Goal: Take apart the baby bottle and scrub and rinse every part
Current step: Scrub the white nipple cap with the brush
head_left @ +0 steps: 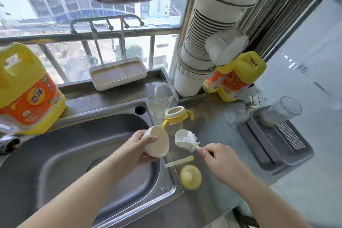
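My left hand (pixel 137 149) grips a cream, cup-shaped bottle cap (pixel 160 140) over the sink's right edge, its opening turned to the right. My right hand (pixel 218 159) holds the handle of a white bottle brush (pixel 186 139), whose bristled head hangs just right of the cap without touching it. The clear bottle body (pixel 161 98) stands behind on the counter. In front of it sits the yellow collar with handles (pixel 176 116). A pale straw piece (pixel 179 161) and a yellow dome part (pixel 190 177) lie on the counter below the brush.
The steel sink (pixel 74 163) fills the lower left. A big yellow detergent jug (pixel 24 89) stands at the left, another (pixel 238 76) at the back right beside a white pipe (pixel 203 42). A white tray (pixel 118 73) sits behind. A grey drain rack (pixel 273 135) holds a clear cup (pixel 283 111).
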A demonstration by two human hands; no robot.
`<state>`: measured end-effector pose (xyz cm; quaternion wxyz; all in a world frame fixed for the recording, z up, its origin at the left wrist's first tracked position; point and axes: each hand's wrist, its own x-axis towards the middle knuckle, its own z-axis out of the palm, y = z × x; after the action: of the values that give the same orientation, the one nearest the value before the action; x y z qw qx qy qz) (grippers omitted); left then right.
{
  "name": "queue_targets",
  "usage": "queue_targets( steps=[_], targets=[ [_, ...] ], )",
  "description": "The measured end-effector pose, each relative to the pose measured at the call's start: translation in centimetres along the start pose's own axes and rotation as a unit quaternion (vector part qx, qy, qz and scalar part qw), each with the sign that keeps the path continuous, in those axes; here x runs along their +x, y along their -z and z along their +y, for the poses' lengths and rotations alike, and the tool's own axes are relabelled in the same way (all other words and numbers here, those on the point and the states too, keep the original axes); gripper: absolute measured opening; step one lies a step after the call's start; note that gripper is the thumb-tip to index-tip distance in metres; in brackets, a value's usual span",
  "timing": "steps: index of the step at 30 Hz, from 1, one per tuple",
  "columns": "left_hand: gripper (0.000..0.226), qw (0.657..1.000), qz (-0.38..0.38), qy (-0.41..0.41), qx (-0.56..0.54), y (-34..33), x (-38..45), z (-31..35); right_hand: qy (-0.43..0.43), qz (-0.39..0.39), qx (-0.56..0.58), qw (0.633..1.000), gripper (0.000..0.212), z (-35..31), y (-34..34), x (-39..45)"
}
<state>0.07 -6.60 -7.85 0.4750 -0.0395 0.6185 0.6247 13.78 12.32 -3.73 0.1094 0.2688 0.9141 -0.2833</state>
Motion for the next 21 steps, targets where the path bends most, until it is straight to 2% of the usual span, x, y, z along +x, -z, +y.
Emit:
queue_targets(
  steps=[2,5,9,13,18,21],
  targets=[
    [0.02,1.0,0.004,0.004,0.025,-1.6,1.3,0.1,-0.022,0.006,0.006,1.0,0.039,1.5,0.3,0.1],
    [0.016,0.994,0.052,0.006,0.101,-3.8,3.2,0.3,-0.04,0.002,0.011,0.999,0.042,3.2,0.5,0.4],
    [0.023,0.987,0.064,0.025,0.143,-5.8,5.1,0.1,-0.058,-0.02,0.031,0.998,0.047,4.4,0.6,1.1],
    [0.03,0.964,0.092,-0.027,0.246,-6.6,6.5,-0.6,-0.07,-0.031,0.035,0.996,0.047,5.3,0.8,1.9],
    [0.026,0.946,0.12,-0.067,0.293,-6.6,7.6,-1.6,-0.068,-0.054,0.032,0.996,0.046,5.9,0.6,2.5],
    [0.015,0.945,0.131,-0.077,0.29,-6.4,7.5,-1.9,-0.067,-0.062,0.041,0.995,0.046,6.2,0.4,2.7]
  ],
)
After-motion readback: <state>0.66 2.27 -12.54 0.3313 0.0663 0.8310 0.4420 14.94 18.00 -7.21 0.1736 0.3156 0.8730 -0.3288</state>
